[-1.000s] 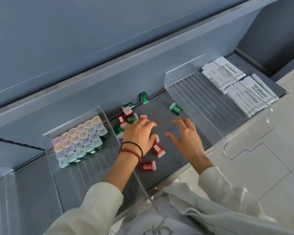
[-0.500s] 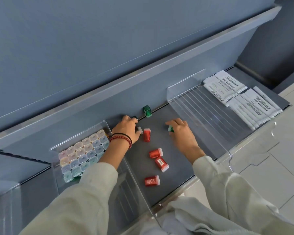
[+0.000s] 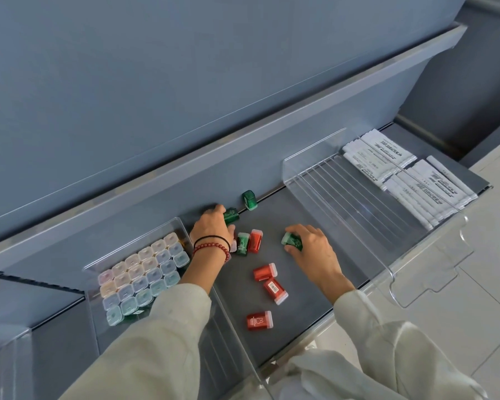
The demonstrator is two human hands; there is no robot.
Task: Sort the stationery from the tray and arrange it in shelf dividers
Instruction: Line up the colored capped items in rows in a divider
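Stationery pieces (image 3: 264, 272), red and green, lie loose on the shelf (image 3: 300, 298) between the left divider (image 3: 234, 327) and right divider (image 3: 344, 203). Our left hand (image 3: 211, 229) curls around a green piece (image 3: 231, 216) at the back wall, and our right hand (image 3: 312, 252) pinches another green (image 3: 292, 241) mid-bay. A third green (image 3: 249, 200) sits at the back seam, a green-red pair (image 3: 248, 242) lies just beside our left wrist, and three reds (image 3: 259, 320) lie toward the front edge. Bare shelf lies open up to the right divider. Pastel boxes (image 3: 145, 272) fill the left bay and white packs (image 3: 401, 174) the far right. A second ago our right hand was spread, holding nothing, and the left covered the cluster.
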